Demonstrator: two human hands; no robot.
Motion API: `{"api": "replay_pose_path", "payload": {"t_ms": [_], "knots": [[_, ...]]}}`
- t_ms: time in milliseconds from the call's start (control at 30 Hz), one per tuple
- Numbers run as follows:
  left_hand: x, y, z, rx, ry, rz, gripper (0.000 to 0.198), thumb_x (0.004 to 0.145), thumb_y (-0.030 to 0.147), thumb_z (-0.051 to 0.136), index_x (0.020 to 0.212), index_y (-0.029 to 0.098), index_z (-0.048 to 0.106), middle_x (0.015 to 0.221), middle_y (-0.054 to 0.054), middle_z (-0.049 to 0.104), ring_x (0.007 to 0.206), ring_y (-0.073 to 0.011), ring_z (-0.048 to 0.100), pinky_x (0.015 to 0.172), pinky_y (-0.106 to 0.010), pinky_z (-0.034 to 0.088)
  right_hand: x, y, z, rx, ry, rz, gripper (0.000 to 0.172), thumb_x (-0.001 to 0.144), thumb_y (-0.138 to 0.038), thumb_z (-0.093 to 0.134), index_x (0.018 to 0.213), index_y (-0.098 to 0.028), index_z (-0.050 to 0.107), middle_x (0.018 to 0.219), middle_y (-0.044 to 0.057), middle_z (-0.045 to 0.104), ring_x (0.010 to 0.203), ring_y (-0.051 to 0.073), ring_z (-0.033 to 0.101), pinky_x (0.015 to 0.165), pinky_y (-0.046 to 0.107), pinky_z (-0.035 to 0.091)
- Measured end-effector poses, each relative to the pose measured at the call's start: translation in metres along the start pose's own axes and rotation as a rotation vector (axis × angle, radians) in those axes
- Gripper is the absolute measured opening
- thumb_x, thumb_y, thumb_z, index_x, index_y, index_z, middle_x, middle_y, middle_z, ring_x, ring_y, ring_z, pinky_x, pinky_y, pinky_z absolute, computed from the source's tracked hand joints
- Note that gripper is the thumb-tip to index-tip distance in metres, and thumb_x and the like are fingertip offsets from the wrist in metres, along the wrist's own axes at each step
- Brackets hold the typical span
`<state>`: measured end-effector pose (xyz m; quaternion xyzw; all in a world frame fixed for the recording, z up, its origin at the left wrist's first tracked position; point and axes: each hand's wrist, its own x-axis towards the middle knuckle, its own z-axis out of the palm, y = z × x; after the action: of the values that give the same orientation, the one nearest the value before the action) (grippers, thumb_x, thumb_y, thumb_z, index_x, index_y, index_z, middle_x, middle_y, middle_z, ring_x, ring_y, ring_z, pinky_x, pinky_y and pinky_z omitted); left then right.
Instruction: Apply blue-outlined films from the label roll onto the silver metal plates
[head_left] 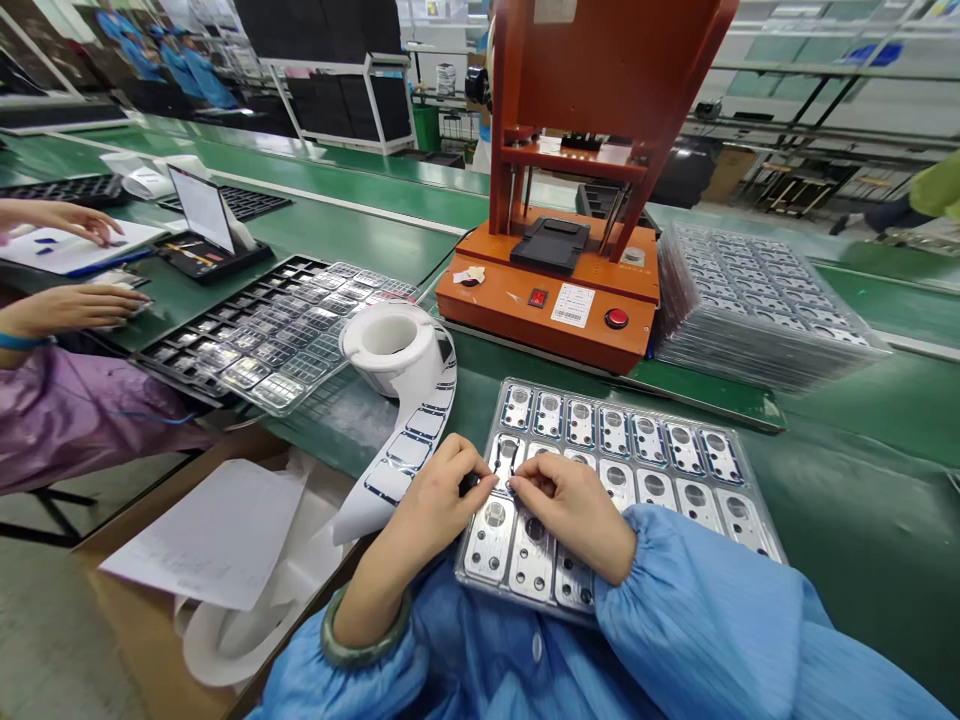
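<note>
A clear plastic tray (480, 583) lies in front of me, filled with rows of silvery metal plates (655, 486) with round windows and small holes. Over a plate in the middle row at the left, my left hand (442, 490) and my right hand (574, 508) face each other. Each pinches one end of a thin dark adhesive frame (513, 458), held at the plate's surface; fingers partly hide it. Whether it touches the plate I cannot tell. Left of the tray, a white roll (390, 345) trails a liner strip (420, 435) bearing several similar dark frames.
Behind the tray stands an orange press (480, 300) with a red button (616, 318). Stacked plastic trays (765, 350) are at its right. A co-worker's hands (82, 303) are at far left, near a black tray (184, 350). Below, a cardboard box (124, 610) contains waste paper.
</note>
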<state>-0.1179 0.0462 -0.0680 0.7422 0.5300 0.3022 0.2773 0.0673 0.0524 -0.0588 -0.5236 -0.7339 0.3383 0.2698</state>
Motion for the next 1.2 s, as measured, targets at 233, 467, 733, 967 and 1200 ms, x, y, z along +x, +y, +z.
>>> {"api": "replay_pose_path", "payload": {"t_ms": [233, 467, 733, 967, 1200], "knots": [[0.0, 0.0001, 0.0005, 0.023, 0.008, 0.012, 0.008, 0.085, 0.021, 0.052, 0.077, 0.021, 0.054, 0.085, 0.0, 0.049, 0.081, -0.0153, 0.054, 0.078, -0.03, 0.044, 0.0005, 0.0036, 0.0015, -0.052, -0.007, 0.002, 0.006, 0.082, -0.018, 0.059, 0.077, -0.02, 0.062, 0.068, -0.002, 0.061, 0.064, 0.016, 0.056, 0.058, 0.026, 0.039], [0.0005, 0.0008, 0.0007, 0.027, -0.003, 0.001, 0.007, 0.085, 0.021, 0.052, 0.078, 0.021, 0.053, 0.086, 0.0, 0.049, 0.082, -0.0154, 0.054, 0.079, -0.031, 0.044, -0.0007, 0.0025, 0.002, -0.085, 0.0, -0.01, 0.007, 0.082, -0.017, 0.058, 0.076, -0.02, 0.061, 0.066, -0.003, 0.058, 0.063, 0.016, 0.055, 0.058, 0.026, 0.037], [0.0011, 0.001, 0.001, 0.016, -0.007, 0.002, 0.007, 0.085, 0.021, 0.051, 0.078, 0.021, 0.052, 0.086, 0.0, 0.048, 0.082, -0.0154, 0.053, 0.079, -0.031, 0.044, -0.001, 0.0013, 0.0038, -0.105, 0.043, -0.037, 0.009, 0.082, -0.013, 0.059, 0.075, -0.019, 0.06, 0.067, -0.003, 0.057, 0.063, 0.014, 0.054, 0.058, 0.025, 0.035], [0.0006, 0.0044, 0.0005, 0.059, -0.026, -0.024, 0.009, 0.086, 0.024, 0.05, 0.078, 0.021, 0.053, 0.087, 0.0, 0.048, 0.081, -0.0152, 0.054, 0.077, -0.03, 0.044, -0.0012, 0.0022, 0.0049, -0.137, 0.062, -0.055, 0.01, 0.081, -0.012, 0.06, 0.073, -0.019, 0.059, 0.067, -0.004, 0.056, 0.062, 0.014, 0.053, 0.057, 0.025, 0.034], [-0.0002, 0.0074, 0.0003, 0.123, -0.011, -0.037, 0.01, 0.086, 0.025, 0.049, 0.077, 0.021, 0.054, 0.087, 0.0, 0.049, 0.08, -0.016, 0.054, 0.076, -0.031, 0.045, 0.001, 0.0013, 0.0022, -0.152, -0.01, -0.009, 0.007, 0.081, -0.02, 0.066, 0.078, -0.02, 0.059, 0.066, -0.005, 0.056, 0.062, 0.014, 0.053, 0.056, 0.024, 0.033]]}}
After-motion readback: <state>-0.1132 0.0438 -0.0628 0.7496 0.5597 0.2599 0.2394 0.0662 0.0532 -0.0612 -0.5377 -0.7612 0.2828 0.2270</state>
